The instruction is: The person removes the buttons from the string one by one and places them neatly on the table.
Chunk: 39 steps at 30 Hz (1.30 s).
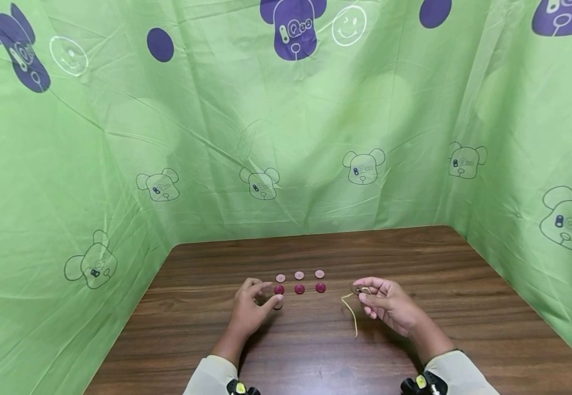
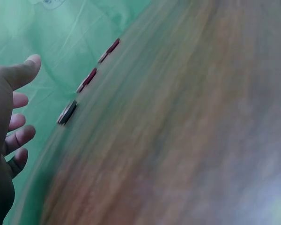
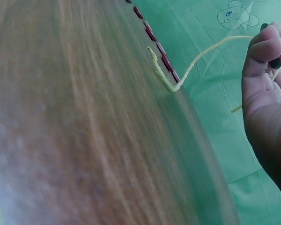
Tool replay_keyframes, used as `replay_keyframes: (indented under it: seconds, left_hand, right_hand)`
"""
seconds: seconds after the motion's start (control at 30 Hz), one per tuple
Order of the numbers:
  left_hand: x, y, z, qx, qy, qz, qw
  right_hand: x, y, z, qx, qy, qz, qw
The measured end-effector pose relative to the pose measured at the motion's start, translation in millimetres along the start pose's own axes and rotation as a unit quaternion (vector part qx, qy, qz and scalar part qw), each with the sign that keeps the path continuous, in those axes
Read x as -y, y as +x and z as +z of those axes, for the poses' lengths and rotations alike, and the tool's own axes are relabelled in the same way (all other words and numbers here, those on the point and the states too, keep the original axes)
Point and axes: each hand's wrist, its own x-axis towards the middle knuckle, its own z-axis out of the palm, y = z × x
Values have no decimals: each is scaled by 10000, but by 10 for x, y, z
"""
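My right hand (image 1: 387,304) pinches a dark round button (image 1: 357,289) between thumb and fingers. A yellow cord (image 1: 350,315) hangs from that button; in the right wrist view its loose end bends over the table. The left hand (image 1: 253,307) hovers by the left end of the button rows, thumb and fingers spread apart and nothing between them. Just under the left thumb a dark button (image 1: 278,306) lies partly hidden; the left wrist view shows this dark button (image 2: 68,112) flat on the table, apart from the fingers.
Three pink buttons (image 1: 299,275) form a back row on the brown wooden table (image 1: 315,351). Three dark red buttons (image 1: 299,288) line up in front of them. Green printed fabric (image 1: 306,120) walls the table at the back and both sides.
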Motion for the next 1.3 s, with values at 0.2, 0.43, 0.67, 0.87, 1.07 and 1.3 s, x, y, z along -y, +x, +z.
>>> replay_keyframes:
  seconds: [0.2,0.43,0.67,0.87,1.07,1.3]
  left_hand:
    - [-107,-14,67,120,-196,112,9997]
    - [-295,-49,154,150,-577,386,9975]
    - [-498,-59,230,346,-633,497,9962]
    - [-679,-45,301,472,-826,689,9931]
    - [-858,-55,362,778,-979,294,9917]
    - [-993,-43,422,1103,-1019,216,9884]
  right_hand:
    - [-2,3,2,-106,-187,101,9997]
    - [2,4,-9,-43,-182,115,9998]
    - [-21,15,-21,47,-218,77,9997]
    - [-19,0,-15,-34,-285,15,9996]
    - [-14,2,10,-65,-435,-44,9990]
    - [-34,9,21,-226,-504,72,9984]
